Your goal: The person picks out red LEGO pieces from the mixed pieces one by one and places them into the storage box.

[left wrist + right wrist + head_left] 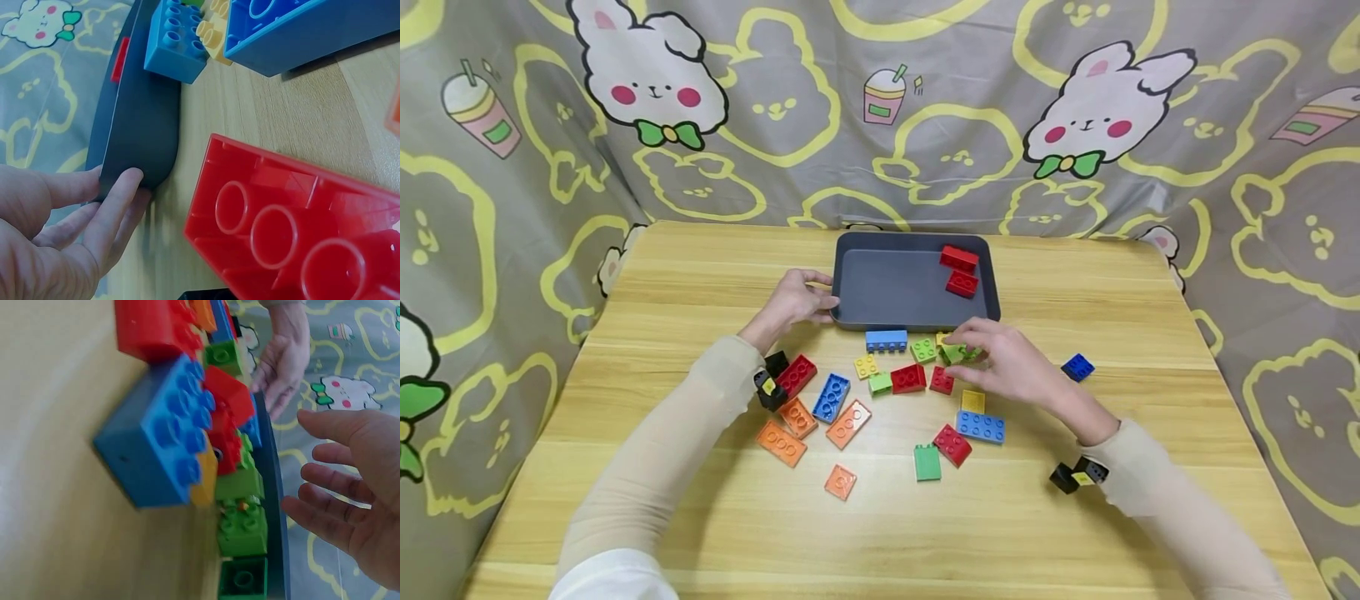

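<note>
- I've got the left hand [796,302] pinching the tray [880,283] by its near-left rim.
- My right hand [1003,360] hovers, fingers spread and holding nothing, above lime-green bricks [953,353].
- Two red bricks [959,259] lie inside the tray, rightward.
- Orange bricks [781,442] scatter the tabletop [850,550] (one dark-blue brick [1078,367] sits well apart).

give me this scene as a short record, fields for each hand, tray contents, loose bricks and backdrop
left: left hand pinches the dark grey tray near its front left corner
right: right hand, holding nothing, by a light green brick; contact unclear
tray contents: two red bricks, towards the right end
loose, front left: four translucent orange bricks on the wooden table
loose, far right: one dark blue brick, apart from the others
backdrop: grey curtain printed with rabbits and drink cups
</note>
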A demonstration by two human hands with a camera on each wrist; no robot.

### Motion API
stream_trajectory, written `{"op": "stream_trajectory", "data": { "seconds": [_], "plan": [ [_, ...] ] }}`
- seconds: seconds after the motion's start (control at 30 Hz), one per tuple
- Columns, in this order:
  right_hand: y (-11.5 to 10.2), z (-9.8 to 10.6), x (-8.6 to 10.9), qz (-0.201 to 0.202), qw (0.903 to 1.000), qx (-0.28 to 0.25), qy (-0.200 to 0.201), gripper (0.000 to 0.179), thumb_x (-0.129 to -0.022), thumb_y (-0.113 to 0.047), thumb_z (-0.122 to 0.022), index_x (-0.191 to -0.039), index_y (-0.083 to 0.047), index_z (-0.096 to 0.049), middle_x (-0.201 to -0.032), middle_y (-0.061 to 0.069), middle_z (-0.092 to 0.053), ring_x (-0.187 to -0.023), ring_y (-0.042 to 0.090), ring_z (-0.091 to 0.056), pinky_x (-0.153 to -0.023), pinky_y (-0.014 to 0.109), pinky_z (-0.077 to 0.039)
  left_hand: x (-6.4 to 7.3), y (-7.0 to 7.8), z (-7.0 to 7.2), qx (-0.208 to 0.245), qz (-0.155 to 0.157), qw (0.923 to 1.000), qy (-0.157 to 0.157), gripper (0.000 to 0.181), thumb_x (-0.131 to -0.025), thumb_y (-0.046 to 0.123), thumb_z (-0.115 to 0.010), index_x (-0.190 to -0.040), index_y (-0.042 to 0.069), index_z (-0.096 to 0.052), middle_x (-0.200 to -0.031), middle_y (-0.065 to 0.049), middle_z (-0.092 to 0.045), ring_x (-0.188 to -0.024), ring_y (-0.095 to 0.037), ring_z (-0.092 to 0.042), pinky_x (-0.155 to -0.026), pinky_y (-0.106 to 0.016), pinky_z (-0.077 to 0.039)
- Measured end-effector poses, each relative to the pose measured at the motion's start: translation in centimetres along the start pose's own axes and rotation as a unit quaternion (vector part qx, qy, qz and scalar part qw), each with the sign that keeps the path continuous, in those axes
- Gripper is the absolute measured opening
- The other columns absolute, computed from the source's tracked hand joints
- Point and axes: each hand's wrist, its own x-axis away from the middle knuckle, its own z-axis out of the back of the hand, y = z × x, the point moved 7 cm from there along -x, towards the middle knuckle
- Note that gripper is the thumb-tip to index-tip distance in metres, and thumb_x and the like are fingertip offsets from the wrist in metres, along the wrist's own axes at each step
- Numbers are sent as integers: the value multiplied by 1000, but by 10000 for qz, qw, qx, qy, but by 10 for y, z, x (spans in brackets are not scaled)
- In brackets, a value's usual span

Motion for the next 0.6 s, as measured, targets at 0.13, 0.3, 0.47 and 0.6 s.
{"op": "stream_trajectory", "data": {
  "seconds": [0.13, 0.3, 0.47, 0.6],
  "plan": [
    [-6, -10, 4, 22, 9999, -72, -135, 35, -89, -17, -87, -121, -6, -77, -116, 12, -74, -97, 24, -74, -79, 36, -71, 1, 0, -1, 35, 5, 10000, -7, 51, -100, -2, -68, -149, 0, -53, -139, -28, -65, -120, -42, -72, -90, -37, -70],
    [-10, -21, 6, -33, 9995, -75, -311, 33, -91, -21, -85, -121, -9, -78, -116, 8, -75, -97, 19, -74, -80, 32, -71, 2, 0, -1, 23, 34, 10000, 27, 53, -100, -1, -68, -151, 0, -51, -140, -28, -64, -119, -43, -72, -91, -38, -70],
    [-14, -28, 7, 183, 9995, 176, -174, 33, -90, -19, -86, -120, -8, -79, -113, 7, -77, -97, 18, -73, -79, 31, -70, 2, 0, 0, -16, 54, 10000, 30, 54, -100, -1, -68, -151, 0, -51, -140, -28, -64, -117, -42, -73, -89, -37, -70],
    [-15, -31, 8, 325, 9980, 544, -41, 32, -90, -18, -85, -120, -8, -79, -114, 7, -78, -101, 20, -73, -84, 36, -70, 1, 0, 0, -21, 70, 10000, 31, 54, -100, -1, -69, -150, 0, -52, -140, -28, -65, -117, -42, -73, -88, -36, -70]
  ]
}}
